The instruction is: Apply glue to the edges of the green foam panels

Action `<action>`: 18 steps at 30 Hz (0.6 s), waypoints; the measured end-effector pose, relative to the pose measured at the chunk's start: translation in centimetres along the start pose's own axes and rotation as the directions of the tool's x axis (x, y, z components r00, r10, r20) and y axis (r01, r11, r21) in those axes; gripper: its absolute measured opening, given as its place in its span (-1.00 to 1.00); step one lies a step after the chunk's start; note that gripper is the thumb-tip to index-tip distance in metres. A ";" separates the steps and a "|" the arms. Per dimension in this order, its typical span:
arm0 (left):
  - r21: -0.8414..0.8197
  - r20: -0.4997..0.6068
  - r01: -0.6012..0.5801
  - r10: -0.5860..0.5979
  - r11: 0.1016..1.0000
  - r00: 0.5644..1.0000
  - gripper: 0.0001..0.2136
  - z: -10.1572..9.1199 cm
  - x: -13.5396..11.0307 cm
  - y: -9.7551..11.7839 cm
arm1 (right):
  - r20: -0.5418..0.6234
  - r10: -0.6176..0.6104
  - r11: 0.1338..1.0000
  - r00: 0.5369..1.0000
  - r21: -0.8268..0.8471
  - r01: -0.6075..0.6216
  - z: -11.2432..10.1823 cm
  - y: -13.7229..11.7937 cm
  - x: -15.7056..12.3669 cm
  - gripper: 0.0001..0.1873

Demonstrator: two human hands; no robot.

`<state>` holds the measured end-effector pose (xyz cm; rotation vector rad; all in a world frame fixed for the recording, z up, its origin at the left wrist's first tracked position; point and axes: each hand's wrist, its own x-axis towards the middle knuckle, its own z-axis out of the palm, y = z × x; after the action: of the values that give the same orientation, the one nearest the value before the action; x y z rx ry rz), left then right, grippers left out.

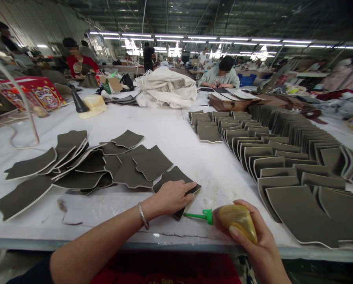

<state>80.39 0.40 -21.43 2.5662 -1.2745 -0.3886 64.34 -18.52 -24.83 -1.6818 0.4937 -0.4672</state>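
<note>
My left hand [174,195], with a bangle at its wrist, lies on a dark olive sheet piece [176,175] near the front of the table. Its index finger is stretched along the piece's right edge, and the other fingers are partly hidden. In my right hand [260,228] is a squeeze glue bottle [234,221] of yellowish contents, tipped sideways. The bottle's thin green nozzle points left, its tip at the lower corner of that piece. A loose heap of similar pieces [84,167] spreads to the left of my left hand.
Overlapping rows of olive pieces [271,157] stand along the right side of the white table [164,122]. Farther back are a white cloth bundle [167,86], a black cone on a pale block [92,106] and stacked brown sheets [232,100]. Other people work beyond.
</note>
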 end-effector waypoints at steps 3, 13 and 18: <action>0.013 -0.003 -0.002 0.002 1.000 1.000 -0.55 0.0 0.0 0.0 | -0.091 -0.009 1.000 0.996 0.001 0.009 -0.1 -0.2 0.5 -0.37; 0.020 -0.008 -0.017 0.018 1.000 1.000 -0.55 0.0 0.0 0.0 | -0.020 -0.003 1.000 1.000 0.012 0.004 -0.3 0.6 0.7 -0.37; 0.018 -0.005 -0.026 0.026 0.999 1.000 -0.56 -0.1 0.1 0.0 | -0.067 -0.015 0.999 0.998 0.030 0.017 -0.3 0.6 1.0 -0.36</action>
<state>80.49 0.39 -21.35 2.5606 -1.3143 -0.3668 64.96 -19.41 -25.36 -1.6463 0.5193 -0.5416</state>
